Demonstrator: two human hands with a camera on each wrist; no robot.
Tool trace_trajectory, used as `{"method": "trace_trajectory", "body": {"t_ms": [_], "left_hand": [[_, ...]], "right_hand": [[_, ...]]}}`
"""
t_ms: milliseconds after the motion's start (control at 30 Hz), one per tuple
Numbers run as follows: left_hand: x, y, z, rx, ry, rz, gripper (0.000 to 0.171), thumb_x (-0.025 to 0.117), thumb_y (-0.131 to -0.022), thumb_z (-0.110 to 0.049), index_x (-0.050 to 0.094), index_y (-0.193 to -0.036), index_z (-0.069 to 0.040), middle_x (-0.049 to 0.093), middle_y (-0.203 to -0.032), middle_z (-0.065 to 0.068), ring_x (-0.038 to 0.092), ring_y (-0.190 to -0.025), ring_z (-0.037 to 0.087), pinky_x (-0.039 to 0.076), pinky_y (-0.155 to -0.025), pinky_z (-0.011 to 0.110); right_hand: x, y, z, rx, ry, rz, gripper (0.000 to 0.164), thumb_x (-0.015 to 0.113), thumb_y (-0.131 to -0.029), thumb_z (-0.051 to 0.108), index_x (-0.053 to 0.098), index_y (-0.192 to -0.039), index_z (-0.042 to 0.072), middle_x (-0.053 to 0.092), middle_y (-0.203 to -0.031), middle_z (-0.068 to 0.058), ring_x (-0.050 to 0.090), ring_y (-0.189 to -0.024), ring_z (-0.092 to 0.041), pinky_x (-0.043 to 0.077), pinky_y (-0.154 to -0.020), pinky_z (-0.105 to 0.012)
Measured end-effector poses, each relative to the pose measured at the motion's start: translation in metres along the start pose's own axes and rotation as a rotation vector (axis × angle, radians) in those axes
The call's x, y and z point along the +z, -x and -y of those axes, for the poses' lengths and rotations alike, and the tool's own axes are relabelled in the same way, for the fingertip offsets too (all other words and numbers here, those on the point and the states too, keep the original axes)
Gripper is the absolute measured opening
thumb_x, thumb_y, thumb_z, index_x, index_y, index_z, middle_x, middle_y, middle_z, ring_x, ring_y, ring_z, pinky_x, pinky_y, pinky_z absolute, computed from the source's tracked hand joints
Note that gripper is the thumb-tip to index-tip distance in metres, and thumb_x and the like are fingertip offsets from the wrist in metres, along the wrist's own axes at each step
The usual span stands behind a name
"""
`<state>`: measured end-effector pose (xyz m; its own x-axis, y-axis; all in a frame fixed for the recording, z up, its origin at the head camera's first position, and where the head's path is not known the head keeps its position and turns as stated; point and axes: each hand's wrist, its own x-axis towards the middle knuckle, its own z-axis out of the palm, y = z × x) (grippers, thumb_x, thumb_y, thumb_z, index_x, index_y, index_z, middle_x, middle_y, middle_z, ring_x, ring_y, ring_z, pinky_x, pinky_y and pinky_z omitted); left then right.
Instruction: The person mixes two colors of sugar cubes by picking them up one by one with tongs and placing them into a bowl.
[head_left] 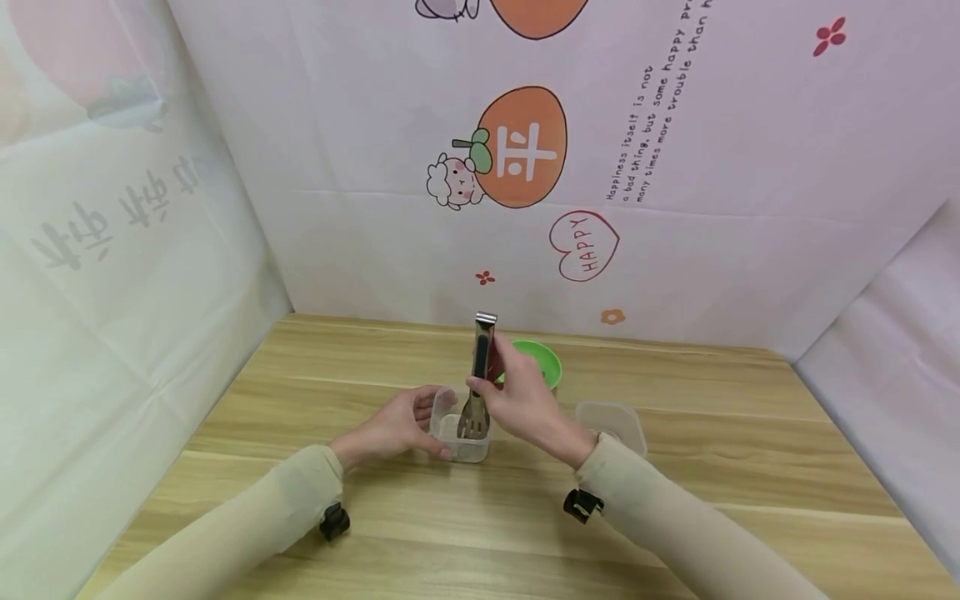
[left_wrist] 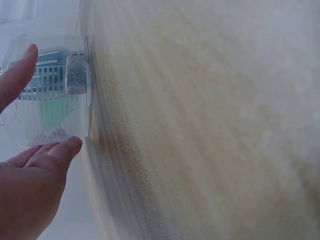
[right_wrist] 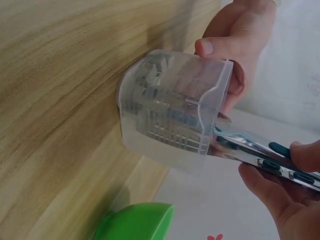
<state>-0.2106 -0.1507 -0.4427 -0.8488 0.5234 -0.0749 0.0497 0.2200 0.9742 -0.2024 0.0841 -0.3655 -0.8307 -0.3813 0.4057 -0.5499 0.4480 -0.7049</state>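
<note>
A clear plastic container (head_left: 470, 451) stands on the wooden table. My left hand (head_left: 393, 427) holds it at its left side, thumb near the front and fingers behind, as the right wrist view also shows. With thumb and fingers my right hand (head_left: 522, 398) grips metal tongs (head_left: 482, 354) with dark grip inserts. The tongs point down, their slotted heads inside the container. Through the wall in the left wrist view, a small greyish-brown block (left_wrist: 76, 75) shows near the container's bottom, beside the slotted heads. Whether the tongs touch it I cannot tell.
A green bowl (head_left: 550, 364) sits behind my right hand, partly hidden by it. To the right, a second clear container (head_left: 611, 414) is partly covered by my right wrist. Printed white cloth (head_left: 375, 250) hangs behind the table and along both sides.
</note>
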Motion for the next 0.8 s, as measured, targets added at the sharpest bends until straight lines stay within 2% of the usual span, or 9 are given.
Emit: {"method": "trace_trajectory", "body": {"t_ms": [333,633,800], "left_hand": [[-0.0008,-0.0002,0.0008,0.006,0.024,0.016,0.097,0.09,-0.08,0.002,0.034,-0.159,0.006,0.047,-0.157,0.024,0.045,-0.145,0.042,0.038,-0.12,0.052],[-0.0018,-0.0008,0.0023,0.017,-0.006,0.012,0.097,0.089,-0.081,0.002,0.033,-0.159,0.007,0.046,-0.158,0.024,0.044,-0.145,0.041,0.039,-0.12,0.049],[-0.0016,-0.0013,0.0014,0.015,-0.01,0.016,0.098,0.089,-0.082,0.001,0.031,-0.16,0.007,0.044,-0.159,0.024,0.043,-0.146,0.041,0.039,-0.12,0.047]], "right_hand": [[0.0015,-0.0012,-0.0006,0.009,0.006,-0.014,0.029,0.076,-0.095,-0.002,0.057,-0.115,0.009,0.065,-0.085,0.001,0.063,-0.073,-0.015,0.057,-0.056,-0.03],[0.0068,-0.0027,-0.0053,0.013,-0.042,-0.134,0.025,0.075,-0.096,-0.001,0.057,-0.112,0.006,0.068,-0.085,0.0,0.066,-0.075,-0.014,0.059,-0.059,-0.031],[0.0079,-0.0038,-0.0082,0.021,-0.044,-0.167,0.027,0.077,-0.095,0.0,0.057,-0.112,0.007,0.067,-0.086,0.0,0.065,-0.075,-0.014,0.059,-0.06,-0.031]]}}
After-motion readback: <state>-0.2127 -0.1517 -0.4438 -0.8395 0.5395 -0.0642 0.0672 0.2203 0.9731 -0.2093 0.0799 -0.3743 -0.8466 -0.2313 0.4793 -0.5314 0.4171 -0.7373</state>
